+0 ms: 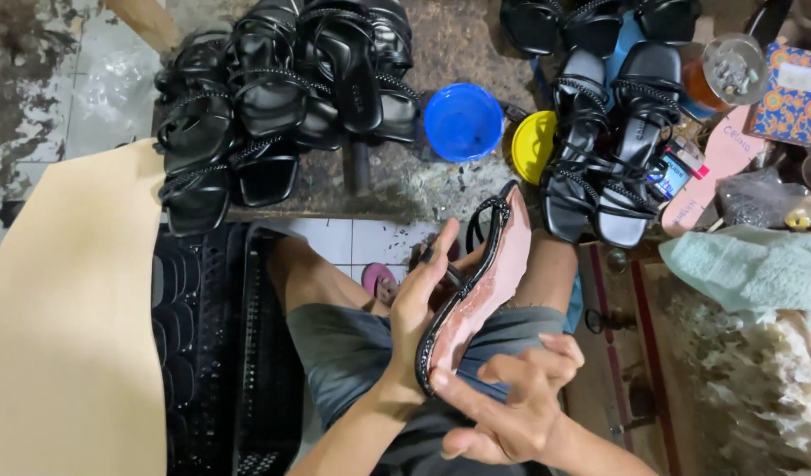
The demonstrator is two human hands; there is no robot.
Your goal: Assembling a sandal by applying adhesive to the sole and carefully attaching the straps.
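Pinkish, rough-looking underside up, a sandal (480, 286) with a glossy black beaded edge and thin black straps is held tilted above the person's lap, over grey shorts (352, 353). The left hand (423, 304) is wrapped around its left rim, thumb and fingers closed on the edge and straps. The right hand (511, 401) sits just below the heel end, its fingers loosely curled and one fingertip pressed against the sole's lower tip. On the worn, mottled worktop (440, 189) beyond the knees, a heap of finished black strappy sandals (273, 97) with shiny smooth insoles fills the left part up to the near edge. A round blue plastic bowl (462, 122) stands near the middle, with a yellow lid (533, 145) just beside it. Another group of black sandals (612, 141) lies toward the right end. A pink flat insole cutout (718, 163) rests at the right, near a patterned box (793, 92). A pale green towel (749, 264) lies crumpled at the right. A large tan sheet (66, 326), smooth and matte, curves along the left, beside a black ribbed crate (220, 353).
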